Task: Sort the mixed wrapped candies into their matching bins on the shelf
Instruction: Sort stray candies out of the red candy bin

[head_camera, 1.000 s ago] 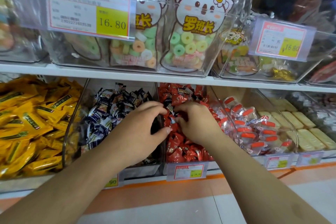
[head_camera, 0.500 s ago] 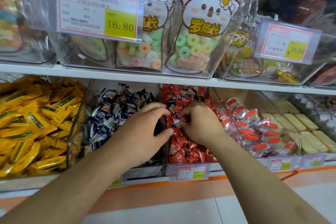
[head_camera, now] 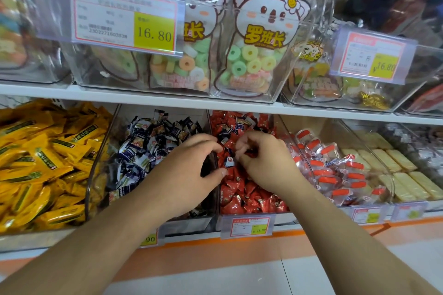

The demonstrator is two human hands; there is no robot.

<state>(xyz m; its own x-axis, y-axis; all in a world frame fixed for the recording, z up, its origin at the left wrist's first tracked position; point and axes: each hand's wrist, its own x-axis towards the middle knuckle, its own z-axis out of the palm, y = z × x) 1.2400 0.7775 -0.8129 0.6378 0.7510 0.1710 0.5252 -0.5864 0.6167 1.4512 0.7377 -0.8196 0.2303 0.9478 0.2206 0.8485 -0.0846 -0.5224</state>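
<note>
Both of our hands were over the red candy bin point(head_camera: 242, 199), second from the right of the bins we could read on the lower shelf. Little had changed across the last second: our left hand point(head_camera: 189, 172) stayed cupped at the clear divider between the dark-blue candy bin point(head_camera: 148, 151) and the red one, fingers curled, thumb stretched toward the pile. Our right hand point(head_camera: 263, 163) had worked a little further into the red heap, its fingertips point(head_camera: 239, 151) curled and picking among the wrappers.

Between the two hands lay a stray dark-blue wrapped candy point(head_camera: 229, 162) on top of the red candies point(head_camera: 249, 195), just beside our left thumb. More blue-and-white strays point(head_camera: 236, 127) showed at the far end of the same bin. We could not tell whether our right fingers already pinched a wrapper or only raked through them; nor whether the left hand held gathered pieces in its palm.

We judged that the sorting was still in its picking phase: strays were being found, none visibly carried left to the blue bin yet. The yellow packets point(head_camera: 43, 163) at far left and the red-and-white packs point(head_camera: 335, 170) to the right looked untouched.
</note>
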